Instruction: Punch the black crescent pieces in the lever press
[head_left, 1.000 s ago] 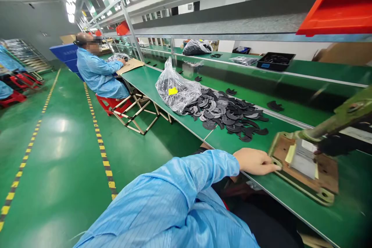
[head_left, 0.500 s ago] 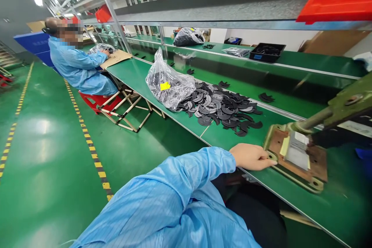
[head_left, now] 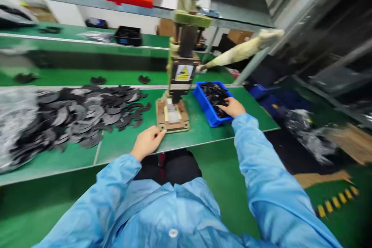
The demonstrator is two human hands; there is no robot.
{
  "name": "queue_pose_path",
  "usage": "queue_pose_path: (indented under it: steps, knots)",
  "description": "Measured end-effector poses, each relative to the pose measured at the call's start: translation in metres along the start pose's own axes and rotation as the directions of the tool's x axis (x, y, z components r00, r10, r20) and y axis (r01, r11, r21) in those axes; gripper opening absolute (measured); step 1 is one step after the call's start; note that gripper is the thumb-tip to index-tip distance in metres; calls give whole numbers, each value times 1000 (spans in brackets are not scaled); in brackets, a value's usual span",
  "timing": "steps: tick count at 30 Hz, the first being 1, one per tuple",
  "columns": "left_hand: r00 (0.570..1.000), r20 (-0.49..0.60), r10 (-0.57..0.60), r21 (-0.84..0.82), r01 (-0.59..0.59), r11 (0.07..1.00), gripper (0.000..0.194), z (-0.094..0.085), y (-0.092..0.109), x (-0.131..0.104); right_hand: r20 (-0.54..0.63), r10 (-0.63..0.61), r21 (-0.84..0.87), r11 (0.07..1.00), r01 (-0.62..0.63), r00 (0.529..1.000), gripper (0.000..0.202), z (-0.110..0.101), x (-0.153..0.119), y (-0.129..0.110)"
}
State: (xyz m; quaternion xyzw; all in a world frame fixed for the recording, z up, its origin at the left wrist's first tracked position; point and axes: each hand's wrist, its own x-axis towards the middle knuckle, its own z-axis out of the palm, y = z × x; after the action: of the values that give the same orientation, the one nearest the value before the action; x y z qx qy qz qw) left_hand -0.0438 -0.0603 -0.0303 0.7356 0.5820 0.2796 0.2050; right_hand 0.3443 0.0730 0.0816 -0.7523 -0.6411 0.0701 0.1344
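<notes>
Green bench (head_left: 200, 135): right hand (head_left: 234, 107) touches binned black parts (head_left: 214, 93), grip unclear; curled left hand (head_left: 147, 141) touches press (head_left: 178, 127).

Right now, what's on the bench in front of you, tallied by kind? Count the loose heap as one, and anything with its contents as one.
Hand-lever press: 1
Blue bin: 1
Clear plastic bag: 1
Heap of dark curved pieces: 1
Total: 4

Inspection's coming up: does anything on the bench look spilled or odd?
Mildly spilled-looking: black and grey curved pieces lie heaped loose beside the clear plastic bag, and a few stray ones sit beyond the pale metal strip. I see no damage, though it's blurred.
</notes>
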Motion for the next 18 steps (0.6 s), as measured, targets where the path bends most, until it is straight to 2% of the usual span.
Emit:
queue_pose_path:
  steps: [1, 3, 10, 15, 18]
  knots:
    - [1000, 7, 9, -10, -9, 1000, 49, 2, -3, 1, -1, 49, -21, 999, -49, 999, 47, -9, -1, 19]
    - [1000, 28, 5, -29, -4, 1000, 48, 5, -4, 0, 10, 100, -45, 994, -99, 995, 45, -14, 3, 36]
    - [1000, 17, -24, -99, 25, 995, 47, 3, 1, -10, 20, 115, -85, 990, -113, 993, 45, -1, 18, 32]
    - [1000, 16, -15, -143, 17, 990, 45, 4, -3, -9, -39, 128, -100, 986, -131, 991, 45, -9, 12, 40]
    - [1000, 12, -6, -173, 8, 985, 44, 4, -5, -10, -82, 102, -94, 990, -109, 991, 51, -18, 5, 36]
